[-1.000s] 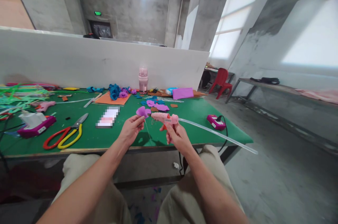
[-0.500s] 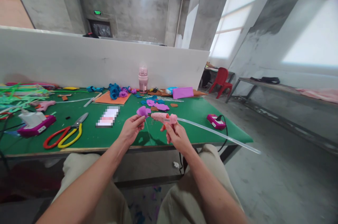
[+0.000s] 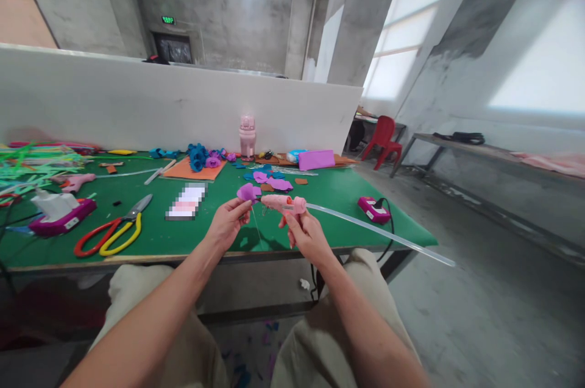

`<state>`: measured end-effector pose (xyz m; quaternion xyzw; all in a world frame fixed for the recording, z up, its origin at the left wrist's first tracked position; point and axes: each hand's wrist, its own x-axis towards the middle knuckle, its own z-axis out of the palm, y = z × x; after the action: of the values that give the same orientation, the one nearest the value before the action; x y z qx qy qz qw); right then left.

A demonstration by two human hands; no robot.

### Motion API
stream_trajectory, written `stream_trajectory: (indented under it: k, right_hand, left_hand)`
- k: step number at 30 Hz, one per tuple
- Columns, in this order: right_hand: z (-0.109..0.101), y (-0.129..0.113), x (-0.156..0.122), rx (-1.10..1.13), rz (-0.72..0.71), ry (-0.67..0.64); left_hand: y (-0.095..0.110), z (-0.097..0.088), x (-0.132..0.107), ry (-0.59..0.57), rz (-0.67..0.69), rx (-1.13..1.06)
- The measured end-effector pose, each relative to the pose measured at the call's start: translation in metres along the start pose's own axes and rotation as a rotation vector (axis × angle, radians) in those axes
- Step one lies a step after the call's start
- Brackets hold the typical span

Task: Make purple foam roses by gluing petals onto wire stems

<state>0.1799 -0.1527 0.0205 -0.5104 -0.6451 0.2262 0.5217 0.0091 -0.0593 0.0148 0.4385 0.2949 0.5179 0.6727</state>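
My left hand (image 3: 227, 225) is closed in a pinch on a small purple felt flower (image 3: 247, 193) on a thin wire stem, held just above the front edge of the green table (image 3: 173, 236). My right hand (image 3: 305, 234) grips a pink glue gun (image 3: 282, 203) whose nozzle points left at the flower's base. A long clear glue stick (image 3: 379, 232) sticks out of the gun's back toward the right, past the table's edge.
Red and yellow scissors (image 3: 112, 233) lie at the left front, a purple box (image 3: 61, 217) with white stuff beyond them. Felt pieces (image 3: 269, 181), blue and purple flowers (image 3: 201, 158), a pink bottle (image 3: 247, 137) and a purple block (image 3: 316, 160) lie farther back. A white partition (image 3: 137, 102) backs the table.
Both hands hold almost still. The glue stick's free end has swung slightly right and the gun has shifted a touch upward toward the flower.
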Motion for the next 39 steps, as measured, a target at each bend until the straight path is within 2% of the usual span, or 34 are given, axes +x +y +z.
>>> stream_trajectory:
  k: [39]
  right_hand:
    - [-0.0037, -0.0023, -0.0007, -0.05, 0.003, 0.015]
  left_hand:
    - [-0.0014, -0.0014, -0.0003, -0.025, 0.004, -0.002]
